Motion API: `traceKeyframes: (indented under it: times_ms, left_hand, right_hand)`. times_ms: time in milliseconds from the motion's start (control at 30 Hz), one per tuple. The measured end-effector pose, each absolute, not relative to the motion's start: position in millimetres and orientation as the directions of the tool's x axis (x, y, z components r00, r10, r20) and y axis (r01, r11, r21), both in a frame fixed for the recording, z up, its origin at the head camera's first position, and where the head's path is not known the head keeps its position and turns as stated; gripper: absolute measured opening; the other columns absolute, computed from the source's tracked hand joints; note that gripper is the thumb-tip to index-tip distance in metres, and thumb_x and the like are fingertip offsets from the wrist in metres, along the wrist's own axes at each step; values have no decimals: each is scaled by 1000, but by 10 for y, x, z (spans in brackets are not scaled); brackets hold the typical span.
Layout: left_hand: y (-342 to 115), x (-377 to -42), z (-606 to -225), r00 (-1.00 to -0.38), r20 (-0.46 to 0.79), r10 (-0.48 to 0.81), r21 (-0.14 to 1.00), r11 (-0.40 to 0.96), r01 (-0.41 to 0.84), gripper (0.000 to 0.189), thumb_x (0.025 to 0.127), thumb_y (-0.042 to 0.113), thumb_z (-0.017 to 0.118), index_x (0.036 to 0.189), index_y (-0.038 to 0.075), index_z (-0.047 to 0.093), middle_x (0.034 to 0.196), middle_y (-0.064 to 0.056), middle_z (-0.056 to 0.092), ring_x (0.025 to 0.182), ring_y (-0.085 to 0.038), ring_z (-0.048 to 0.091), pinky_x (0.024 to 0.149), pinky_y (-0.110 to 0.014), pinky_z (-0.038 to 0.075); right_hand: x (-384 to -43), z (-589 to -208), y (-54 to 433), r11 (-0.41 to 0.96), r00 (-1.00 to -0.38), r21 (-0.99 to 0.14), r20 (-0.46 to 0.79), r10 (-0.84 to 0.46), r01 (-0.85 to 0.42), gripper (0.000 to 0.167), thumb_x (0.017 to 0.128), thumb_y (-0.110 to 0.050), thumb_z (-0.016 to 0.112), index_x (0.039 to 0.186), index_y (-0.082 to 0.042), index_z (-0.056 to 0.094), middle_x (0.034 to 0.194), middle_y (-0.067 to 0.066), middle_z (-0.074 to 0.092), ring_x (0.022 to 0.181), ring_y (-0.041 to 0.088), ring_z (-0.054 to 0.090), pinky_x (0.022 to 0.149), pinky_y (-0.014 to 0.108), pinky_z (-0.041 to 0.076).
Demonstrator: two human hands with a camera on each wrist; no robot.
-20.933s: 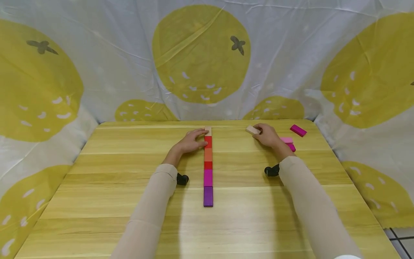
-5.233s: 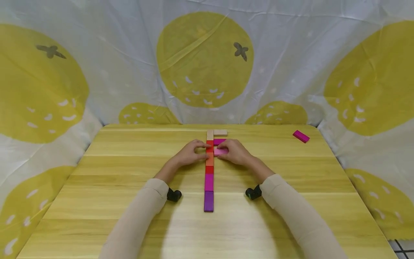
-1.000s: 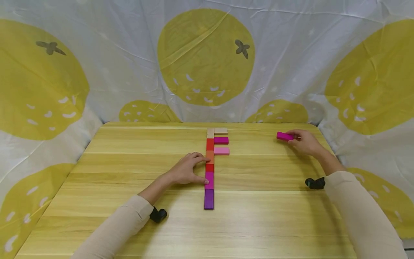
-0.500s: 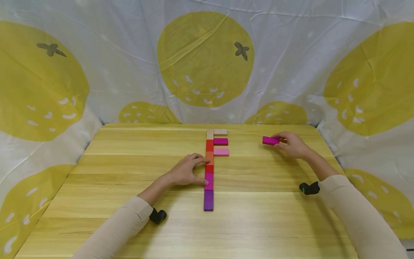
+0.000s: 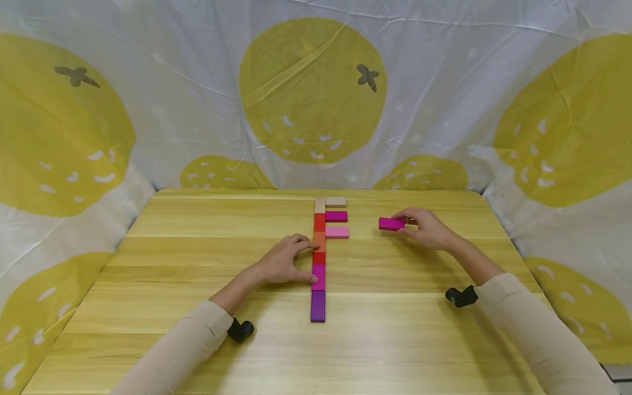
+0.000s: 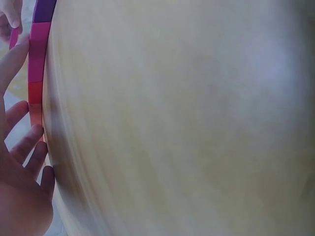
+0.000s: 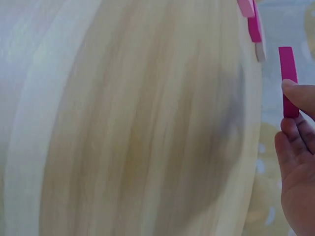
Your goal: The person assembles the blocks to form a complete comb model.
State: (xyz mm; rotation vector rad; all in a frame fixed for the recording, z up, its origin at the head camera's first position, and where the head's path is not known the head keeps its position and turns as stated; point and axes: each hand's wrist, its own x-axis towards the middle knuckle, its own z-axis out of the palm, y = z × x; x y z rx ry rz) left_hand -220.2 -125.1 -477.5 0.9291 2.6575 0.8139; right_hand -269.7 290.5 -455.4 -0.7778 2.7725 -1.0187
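Note:
My right hand (image 5: 428, 229) pinches a magenta wooden block (image 5: 388, 224) between thumb and fingers, held above the tabletop at the right. The right wrist view shows this held block (image 7: 288, 73) from the side. My left hand (image 5: 282, 260) lies beside a straight column of blocks, thumb touching a magenta block (image 5: 319, 271) and a fingertip on an orange block (image 5: 320, 239). Below sits a purple block (image 5: 318, 306); further up come red (image 5: 320, 221) and plain wood (image 5: 320, 205) blocks. Plain (image 5: 336, 202), magenta (image 5: 337, 216) and pink (image 5: 337, 232) blocks stick out rightward from the column.
A light wooden table (image 5: 197, 351) carries everything. Behind and at both sides hangs a white curtain (image 5: 424, 82) printed with yellow fruit. Black wrist devices (image 5: 461, 297) show beneath both sleeves.
The lone magenta block from the far right is now in my right hand and has moved left toward the column. My left hand has stayed put over the last second.

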Motion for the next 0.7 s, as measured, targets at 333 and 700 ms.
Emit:
traceKeyframes:
  times_ms: [333, 700]
  left_hand:
    - [-1245, -2189, -4763, -781, -10, 625, 573, 643, 508, 82, 80, 52, 86, 149, 19, 58, 143, -7, 51, 133, -29, 45, 109, -52, 38]
    - [-1243, -2186, -4751, -782, -30, 623, 575, 651, 496, 81, 80, 52, 86, 149, 20, 58, 144, -6, 50, 134, -29, 44, 110, -52, 38]
  right_hand:
    - [-2629, -4585, 2559, 587, -823, -647, 113, -556, -486, 32, 93, 1, 76, 125, 2, 69, 119, 14, 68, 107, 29, 63, 99, 51, 51]
    - [-2530, -4679, 2154, 560, -797, -658, 104, -594, -503, 31, 93, -7, 78, 122, -2, 70, 119, 8, 68, 111, 26, 64, 101, 45, 51]
